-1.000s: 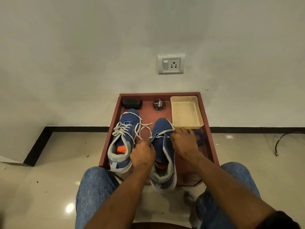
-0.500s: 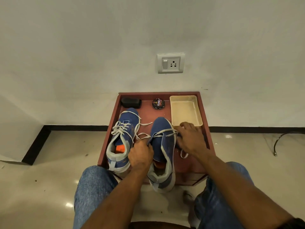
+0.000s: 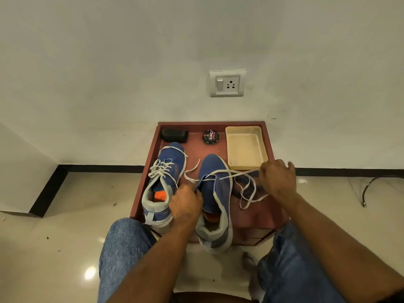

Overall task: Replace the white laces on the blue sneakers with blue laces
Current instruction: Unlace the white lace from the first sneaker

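Desk, reddish-brown, against white wall below a switch-and-socket plate: round black polish tin lettered "Cherry", black oblong block, cream plastic tray holding nothing visible. Two blue sneakers, toes to the wall: left sneaker fully laced in white; right sneaker with its white lace mostly drawn out, and a dark blue lace bundle just right of it. Left hand grips the right sneaker's collar edge; right hand, half a second ago at the eyelets, now pinches the lace out beside the tray's near corner, loose loops trailing on the desk.
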